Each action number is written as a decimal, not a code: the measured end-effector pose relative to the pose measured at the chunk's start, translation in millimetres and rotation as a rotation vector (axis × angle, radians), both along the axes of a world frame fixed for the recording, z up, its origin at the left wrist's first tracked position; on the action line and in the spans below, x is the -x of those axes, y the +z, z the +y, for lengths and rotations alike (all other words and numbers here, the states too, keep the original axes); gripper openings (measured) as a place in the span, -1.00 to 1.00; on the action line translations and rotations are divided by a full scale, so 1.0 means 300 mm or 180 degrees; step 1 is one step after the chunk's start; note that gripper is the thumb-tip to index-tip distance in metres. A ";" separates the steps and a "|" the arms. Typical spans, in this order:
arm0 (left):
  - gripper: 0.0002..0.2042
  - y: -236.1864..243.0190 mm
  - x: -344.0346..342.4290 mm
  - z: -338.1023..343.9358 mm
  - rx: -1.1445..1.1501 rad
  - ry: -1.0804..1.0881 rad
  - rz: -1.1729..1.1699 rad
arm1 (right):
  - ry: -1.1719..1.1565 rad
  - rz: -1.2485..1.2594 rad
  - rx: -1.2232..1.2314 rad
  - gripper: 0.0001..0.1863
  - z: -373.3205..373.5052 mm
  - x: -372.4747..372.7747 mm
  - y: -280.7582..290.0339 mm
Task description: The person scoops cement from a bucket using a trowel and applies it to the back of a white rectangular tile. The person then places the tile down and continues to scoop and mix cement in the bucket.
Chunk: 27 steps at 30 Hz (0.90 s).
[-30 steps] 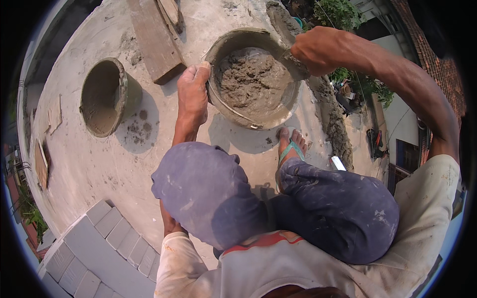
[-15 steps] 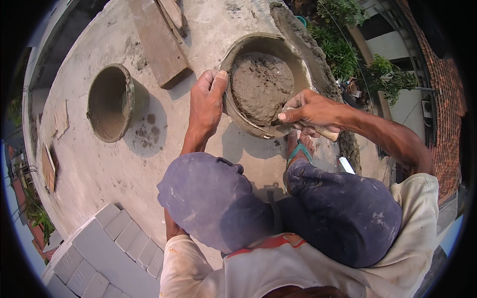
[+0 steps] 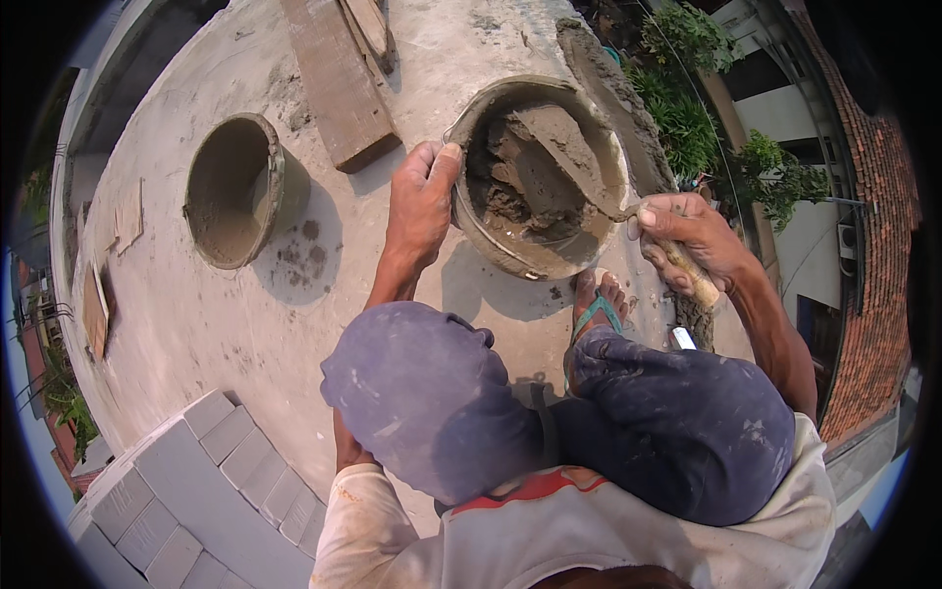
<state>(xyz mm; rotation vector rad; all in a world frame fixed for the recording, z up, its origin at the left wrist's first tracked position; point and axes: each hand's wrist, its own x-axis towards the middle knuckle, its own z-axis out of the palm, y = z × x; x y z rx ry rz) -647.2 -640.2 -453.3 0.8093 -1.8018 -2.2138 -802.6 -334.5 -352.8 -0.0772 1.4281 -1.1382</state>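
Note:
A bucket (image 3: 491, 242) of wet grey-brown mortar (image 3: 505, 167) stands before me, tilted toward me. My left hand (image 3: 420, 201) grips its left rim, thumb on top. In my right hand (image 3: 692, 239) is a trowel (image 3: 559, 147), fingers wrapped round its wooden handle. The mortar-coated blade reaches over the right rim into the bucket, lying against the mortar. A second bucket (image 3: 280, 191) lies tipped on its side to the left, its mouth facing left, with some mortar residue inside.
Wooden planks (image 3: 343, 88) lie beyond the buckets. Grey blocks (image 3: 211, 481) are stacked at the lower left. A rough mortar-covered edge (image 3: 613, 98) runs along the right, with plants (image 3: 677, 113) and a tiled roof (image 3: 873, 226) past it. My sandalled foot (image 3: 599, 302) is below the bucket.
My right hand has moved right and turned. The trowel blade, earlier hidden, now shows across the mortar, which has been stirred into clumps and a hollow. My left hand keeps its hold.

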 end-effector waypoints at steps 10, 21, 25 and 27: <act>-0.70 0.026 0.055 0.039 0.0538 -0.0282 0.0107 | 0.3904 0.5104 -0.0141 -0.79 -0.165 -0.068 -0.173; -0.70 0.016 0.066 0.041 0.0514 -0.0194 0.0161 | 0.2920 0.5656 -0.0587 -0.78 -0.105 0.045 -0.144; -0.69 0.013 0.037 0.051 0.0302 -0.0053 0.0193 | 0.3703 0.5643 -0.0425 -0.81 -0.141 0.015 -0.133; -0.69 0.040 0.013 0.037 0.0218 -0.0020 0.0120 | 0.3612 0.5732 -0.0289 -0.77 -0.126 0.075 -0.019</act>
